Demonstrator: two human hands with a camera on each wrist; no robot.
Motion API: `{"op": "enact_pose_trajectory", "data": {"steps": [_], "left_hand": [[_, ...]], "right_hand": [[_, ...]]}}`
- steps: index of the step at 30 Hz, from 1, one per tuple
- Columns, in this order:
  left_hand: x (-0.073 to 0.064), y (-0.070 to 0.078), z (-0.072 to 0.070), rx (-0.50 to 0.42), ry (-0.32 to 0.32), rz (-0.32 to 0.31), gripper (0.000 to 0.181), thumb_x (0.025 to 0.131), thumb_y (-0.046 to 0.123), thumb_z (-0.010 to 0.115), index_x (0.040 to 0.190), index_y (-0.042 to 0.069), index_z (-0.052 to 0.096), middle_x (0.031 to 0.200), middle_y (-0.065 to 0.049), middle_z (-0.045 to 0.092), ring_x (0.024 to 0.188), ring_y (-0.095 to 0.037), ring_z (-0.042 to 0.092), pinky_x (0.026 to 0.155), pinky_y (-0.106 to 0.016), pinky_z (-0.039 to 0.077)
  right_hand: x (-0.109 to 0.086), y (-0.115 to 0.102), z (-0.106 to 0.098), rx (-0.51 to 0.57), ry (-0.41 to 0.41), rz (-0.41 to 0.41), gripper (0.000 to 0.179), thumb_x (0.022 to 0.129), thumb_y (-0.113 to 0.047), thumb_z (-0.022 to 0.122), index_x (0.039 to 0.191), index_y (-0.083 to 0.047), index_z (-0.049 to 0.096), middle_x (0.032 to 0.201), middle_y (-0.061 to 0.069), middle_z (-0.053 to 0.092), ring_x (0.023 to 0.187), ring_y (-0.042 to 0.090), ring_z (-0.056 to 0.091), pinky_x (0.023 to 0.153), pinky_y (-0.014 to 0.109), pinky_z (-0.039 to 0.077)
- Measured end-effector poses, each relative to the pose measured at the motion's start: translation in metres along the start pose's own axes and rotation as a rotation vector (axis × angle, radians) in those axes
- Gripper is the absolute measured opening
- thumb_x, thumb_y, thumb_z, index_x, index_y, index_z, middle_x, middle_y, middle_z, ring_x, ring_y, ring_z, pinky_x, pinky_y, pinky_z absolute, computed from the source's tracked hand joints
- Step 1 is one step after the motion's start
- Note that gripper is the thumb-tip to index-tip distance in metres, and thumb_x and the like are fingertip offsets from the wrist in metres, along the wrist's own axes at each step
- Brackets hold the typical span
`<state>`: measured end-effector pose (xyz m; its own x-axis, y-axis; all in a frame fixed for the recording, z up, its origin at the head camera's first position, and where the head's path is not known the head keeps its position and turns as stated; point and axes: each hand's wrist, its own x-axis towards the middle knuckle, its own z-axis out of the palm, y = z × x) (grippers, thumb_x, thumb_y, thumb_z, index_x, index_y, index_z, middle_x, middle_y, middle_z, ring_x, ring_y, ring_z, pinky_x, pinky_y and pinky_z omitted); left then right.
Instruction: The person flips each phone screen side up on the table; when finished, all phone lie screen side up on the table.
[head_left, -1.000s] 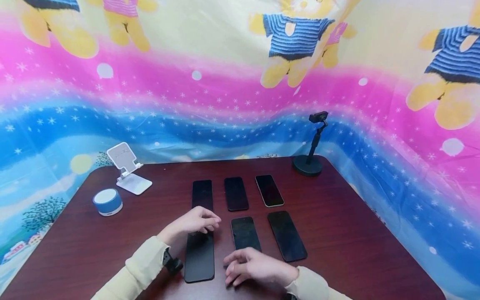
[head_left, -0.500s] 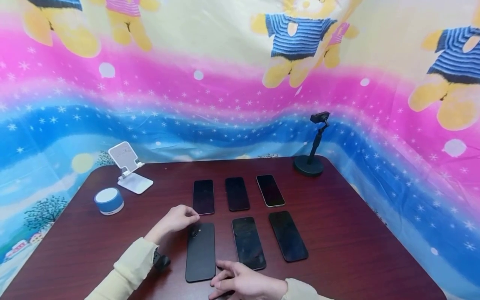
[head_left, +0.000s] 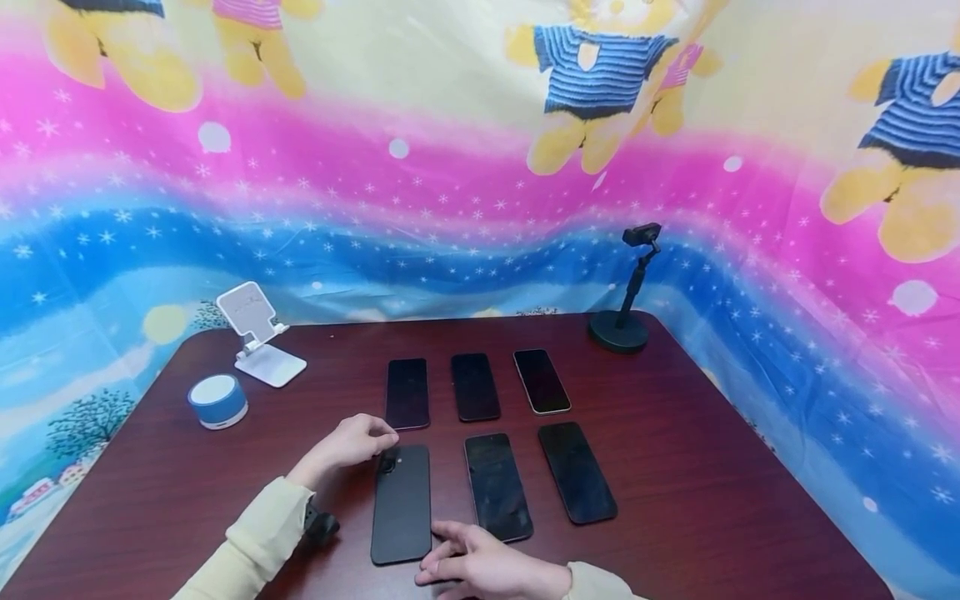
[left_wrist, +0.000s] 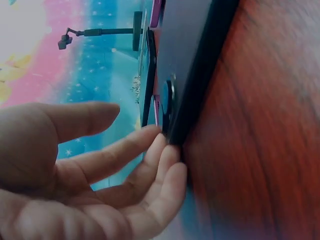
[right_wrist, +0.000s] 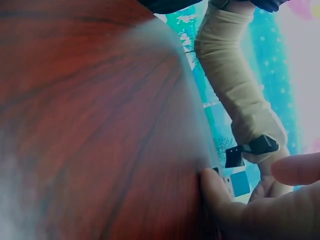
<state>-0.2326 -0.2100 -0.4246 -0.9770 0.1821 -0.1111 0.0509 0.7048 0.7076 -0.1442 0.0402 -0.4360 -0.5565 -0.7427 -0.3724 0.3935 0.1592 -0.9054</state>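
Note:
A dark smartphone (head_left: 401, 508) lies on the table with its back and camera lenses facing up. My left hand (head_left: 347, 446) touches its upper left corner; in the left wrist view the fingertips (left_wrist: 172, 155) meet the phone's end while the thumb stays apart from it. At the phone's lower right edge is my right hand (head_left: 491, 567), fingers spread and fairly straight. The right wrist view shows that hand low over the tabletop, with a fingertip (right_wrist: 210, 182) near the surface. To the right lies another phone (head_left: 498, 487), black screen up.
Farther back, a row holds three phones, the left phone (head_left: 407, 393), middle phone (head_left: 475, 387) and right phone (head_left: 542, 381). One more phone (head_left: 577, 472) lies right. A white folding stand (head_left: 270, 367), blue-and-white round speaker (head_left: 217, 404) and black camera stand (head_left: 617, 332) are near the table's edges.
From above the phone, my left hand has moved left to its top corner. My right hand has shifted left toward its lower edge. Over the last half second both hands barely move.

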Motion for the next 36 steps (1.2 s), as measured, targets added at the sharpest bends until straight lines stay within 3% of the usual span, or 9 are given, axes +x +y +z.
{"op": "enact_pose_trajectory", "data": {"steps": [7,11,17,21,24,26,30,36], "left_hand": [[0.002,0.004,0.006,0.023,0.033,-0.071,0.037,0.091,0.033,0.063,0.103,-0.001,0.07,0.094,-0.008,0.069,0.08,-0.016,0.06,0.073,-0.037,0.054],[0.0,0.007,0.007,0.047,0.052,-0.078,0.043,0.089,0.039,0.065,0.103,-0.001,0.069,0.095,-0.009,0.068,0.078,-0.016,0.059,0.071,-0.037,0.054],[-0.001,0.007,0.009,0.045,0.055,-0.058,0.04,0.085,0.03,0.071,0.105,-0.004,0.065,0.088,-0.008,0.066,0.07,-0.015,0.057,0.066,-0.034,0.052],[-0.001,0.006,0.011,0.035,0.066,-0.056,0.039,0.08,0.023,0.077,0.106,-0.004,0.066,0.091,-0.01,0.068,0.077,-0.018,0.062,0.07,-0.037,0.054],[-0.003,0.004,0.012,0.029,0.078,-0.051,0.039,0.077,0.021,0.08,0.105,-0.003,0.067,0.095,-0.011,0.068,0.082,-0.019,0.062,0.071,-0.037,0.055],[-0.003,0.002,0.013,0.002,0.086,-0.062,0.04,0.076,0.019,0.08,0.106,-0.003,0.066,0.092,-0.01,0.067,0.076,-0.018,0.061,0.067,-0.035,0.055],[-0.003,-0.001,0.015,-0.075,0.11,-0.08,0.045,0.074,0.015,0.082,0.11,-0.004,0.064,0.084,-0.008,0.061,0.062,-0.015,0.056,0.056,-0.03,0.054],[-0.001,-0.007,0.019,-0.137,0.14,-0.071,0.044,0.072,0.013,0.082,0.11,-0.001,0.064,0.084,-0.007,0.061,0.066,-0.015,0.057,0.055,-0.031,0.056]], "right_hand": [[0.001,0.001,0.002,-0.008,0.015,0.007,0.061,0.097,-0.003,0.047,0.143,0.02,0.015,0.112,0.014,0.059,0.118,0.035,0.058,0.097,0.053,0.047],[0.001,0.002,0.002,-0.022,0.029,-0.005,0.061,0.096,-0.002,0.047,0.143,0.02,0.015,0.111,0.016,0.059,0.117,0.036,0.058,0.097,0.051,0.048],[0.002,0.002,0.001,-0.043,0.005,-0.021,0.063,0.097,-0.005,0.048,0.143,0.02,0.014,0.112,0.014,0.06,0.117,0.036,0.058,0.096,0.049,0.049],[0.001,0.0,0.0,-0.055,-0.008,-0.021,0.064,0.096,-0.006,0.048,0.143,0.02,0.013,0.112,0.014,0.059,0.118,0.036,0.057,0.098,0.048,0.048],[0.0,-0.001,0.0,-0.091,-0.007,-0.024,0.064,0.096,-0.007,0.049,0.142,0.02,0.015,0.113,0.013,0.06,0.116,0.035,0.059,0.097,0.045,0.049],[-0.001,-0.001,-0.001,-0.115,0.015,-0.022,0.063,0.094,-0.006,0.052,0.142,0.019,0.019,0.111,0.011,0.059,0.109,0.029,0.062,0.094,0.038,0.052],[0.0,-0.001,-0.001,-0.069,0.083,-0.018,0.064,0.09,0.0,0.056,0.142,0.017,0.024,0.113,0.013,0.05,0.104,0.027,0.064,0.091,0.036,0.054],[0.004,-0.001,-0.001,0.02,0.113,-0.013,0.066,0.089,0.005,0.057,0.142,0.017,0.02,0.129,0.018,0.042,0.102,0.034,0.067,0.087,0.039,0.056]]}}
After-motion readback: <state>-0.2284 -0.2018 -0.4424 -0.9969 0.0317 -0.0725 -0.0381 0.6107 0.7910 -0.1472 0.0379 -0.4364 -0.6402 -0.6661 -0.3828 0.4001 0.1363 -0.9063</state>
